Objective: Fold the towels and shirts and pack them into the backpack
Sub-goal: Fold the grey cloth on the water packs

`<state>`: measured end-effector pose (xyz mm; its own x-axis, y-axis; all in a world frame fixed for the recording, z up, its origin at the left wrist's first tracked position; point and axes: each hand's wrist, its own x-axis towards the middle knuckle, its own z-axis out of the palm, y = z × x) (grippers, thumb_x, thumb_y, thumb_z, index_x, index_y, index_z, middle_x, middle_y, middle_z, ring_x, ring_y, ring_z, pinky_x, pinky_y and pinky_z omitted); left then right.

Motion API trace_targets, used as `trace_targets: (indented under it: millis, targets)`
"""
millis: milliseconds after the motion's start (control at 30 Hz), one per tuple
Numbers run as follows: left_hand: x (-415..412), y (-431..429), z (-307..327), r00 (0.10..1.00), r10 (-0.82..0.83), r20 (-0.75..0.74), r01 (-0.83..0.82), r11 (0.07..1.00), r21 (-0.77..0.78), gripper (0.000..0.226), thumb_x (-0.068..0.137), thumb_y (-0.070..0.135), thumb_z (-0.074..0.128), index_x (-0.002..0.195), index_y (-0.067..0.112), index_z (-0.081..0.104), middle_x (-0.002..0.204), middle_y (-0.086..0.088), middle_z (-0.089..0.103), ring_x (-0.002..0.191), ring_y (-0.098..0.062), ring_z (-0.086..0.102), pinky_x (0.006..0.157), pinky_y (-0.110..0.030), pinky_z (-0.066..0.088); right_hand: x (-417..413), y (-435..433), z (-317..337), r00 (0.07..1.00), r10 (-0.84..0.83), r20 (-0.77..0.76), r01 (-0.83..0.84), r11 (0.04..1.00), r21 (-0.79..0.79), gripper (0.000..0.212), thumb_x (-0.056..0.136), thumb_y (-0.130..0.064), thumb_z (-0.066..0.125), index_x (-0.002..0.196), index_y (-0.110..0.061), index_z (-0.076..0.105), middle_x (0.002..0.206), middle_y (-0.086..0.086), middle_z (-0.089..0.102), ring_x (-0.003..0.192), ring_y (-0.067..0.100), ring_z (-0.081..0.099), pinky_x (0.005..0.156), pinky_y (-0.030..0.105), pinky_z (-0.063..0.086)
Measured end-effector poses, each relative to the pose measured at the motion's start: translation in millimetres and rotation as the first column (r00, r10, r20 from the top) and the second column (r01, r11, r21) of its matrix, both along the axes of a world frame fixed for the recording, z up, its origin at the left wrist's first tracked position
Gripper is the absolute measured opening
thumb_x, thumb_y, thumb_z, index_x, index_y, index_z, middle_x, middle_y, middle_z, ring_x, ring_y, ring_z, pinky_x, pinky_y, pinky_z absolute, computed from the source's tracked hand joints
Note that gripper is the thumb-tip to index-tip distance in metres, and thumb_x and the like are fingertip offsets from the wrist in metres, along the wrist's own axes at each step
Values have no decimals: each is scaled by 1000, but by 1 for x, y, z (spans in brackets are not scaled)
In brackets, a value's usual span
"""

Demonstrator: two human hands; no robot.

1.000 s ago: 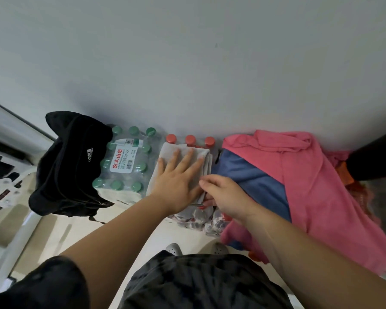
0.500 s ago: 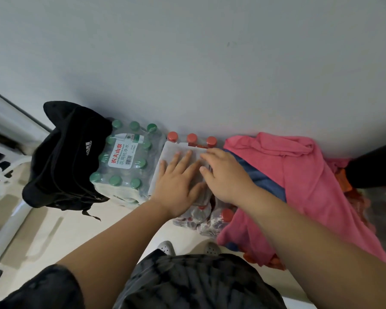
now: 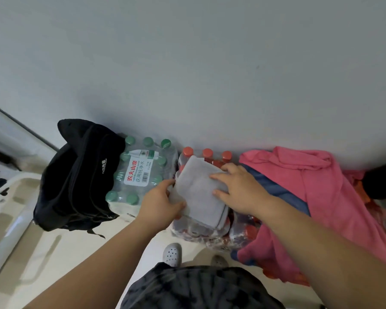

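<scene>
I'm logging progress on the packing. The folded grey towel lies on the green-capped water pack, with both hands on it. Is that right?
Not quite. The head view shows the folded grey towel lying on the red-capped bottle pack, not on the green-capped water pack beside it. The rest stands: the left hand and the right hand are both on it.

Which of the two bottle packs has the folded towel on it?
The red-capped pack: the grey towel lies on its top. The green-capped pack, next to the backpack, has no cloth on it.
</scene>
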<state>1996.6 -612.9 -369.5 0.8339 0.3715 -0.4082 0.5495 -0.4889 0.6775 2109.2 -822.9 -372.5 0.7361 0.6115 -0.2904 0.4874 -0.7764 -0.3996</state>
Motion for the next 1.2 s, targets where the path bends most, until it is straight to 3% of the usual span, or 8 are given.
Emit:
trace_targets:
  millis: [167,400,533,667,767,867,1033,1200]
  targets:
    - [29,27,5,991,-117,71,114,992,51,61,78,12,72,132,34,55,99,7,65,90,-22,66,76,-37,57,-36,3,8,978,-192,-81,191,981,-18,59,90,-54,60,143,-29,52,121,2,45,115,25,51,101,36,44]
    - [76,57,12,920,-371,126,364,928,75,58,81,12,67,134,33,57,93,17,61,84,-9,61,65,-9,42,-78,14,27,952,-167,-258,153,986,-72,55,96,-50,57,147,-32,47,137,-3,50,126,16,51,99,22,38]
    - [84,62,7,818,-574,22,567,813,133,74,74,41,80,141,32,50,123,6,60,112,-17,59,94,-29,49,-59,16,29,961,-274,-31,273,962,-14,40,96,-35,60,135,-29,60,113,-4,51,112,21,55,91,29,42]
    - [86,58,8,670,-740,-59,711,617,337,97,63,57,85,146,31,42,138,2,48,124,-25,48,105,-37,42,-24,28,27,954,-294,52,292,956,34,80,81,-41,77,150,-25,41,142,4,45,131,27,43,107,37,38]
    - [92,54,5,631,-767,-119,746,557,365,103,59,59,85,147,28,40,143,2,46,126,-25,49,103,-38,44,-8,41,17,986,-166,-16,162,978,-127,112,71,-53,81,159,-25,17,157,3,31,141,28,31,115,42,32]
    - [98,53,6,608,-778,-157,776,541,325,95,59,52,87,142,33,43,130,2,57,112,-23,59,91,-34,50,-3,44,5,994,-105,4,104,973,-208,117,66,-60,81,158,-27,18,153,2,37,138,28,34,112,46,35]
    - [107,50,11,592,-787,-175,798,543,260,61,62,39,86,117,32,61,104,6,68,95,-21,63,77,-32,52,5,41,3,998,-62,-17,59,988,-142,84,61,-59,83,135,-33,52,123,-3,57,112,21,54,92,41,48]
    - [126,41,15,609,-784,-119,729,494,474,32,75,35,73,99,18,62,95,-4,64,90,-28,63,68,-32,46,27,48,22,980,-12,197,51,980,-193,57,69,-53,80,114,-24,60,106,0,57,103,24,56,81,36,44]
